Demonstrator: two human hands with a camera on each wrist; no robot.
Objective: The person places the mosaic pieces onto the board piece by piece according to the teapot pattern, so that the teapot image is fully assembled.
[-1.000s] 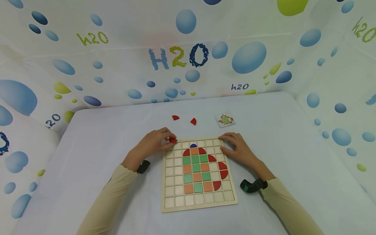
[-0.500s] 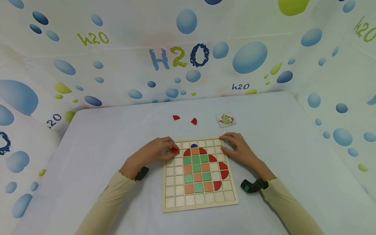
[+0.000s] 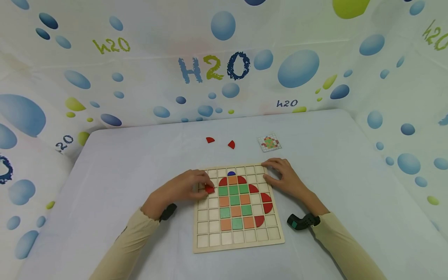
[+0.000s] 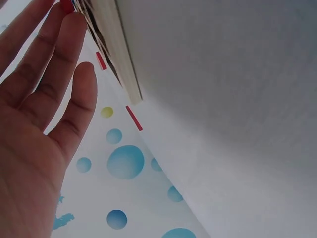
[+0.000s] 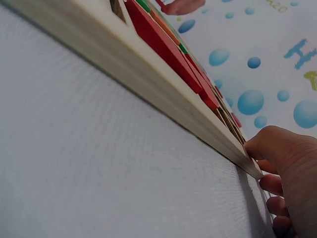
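Note:
My left hand [image 3: 190,184] pinches a red quarter-circle tile [image 3: 209,189] between fingertips and thumb, over the upper left squares of a wooden grid board [image 3: 241,244]. Only a bit of that tile shows at the fingertips in the left wrist view. My right hand [image 3: 285,179] grips the board's far right corner, with the thumb at the side edge. In the right wrist view the thumb presses the wooden edge [image 5: 148,94]. On the board lie green squares [image 3: 233,189], orange squares [image 3: 236,211], several red quarter-circles [image 3: 266,208] and a blue half-circle [image 3: 231,173].
Two loose red quarter-circles [image 3: 210,140] lie on the white table beyond the board. A small pattern card [image 3: 269,142] with a coloured grid lies to their right. A patterned cloth [image 3: 189,97] hangs behind the table.
The left hand has carried the red quarter-circle from the board's far left corner toward me, down over the left columns. The right hand stays at its corner.

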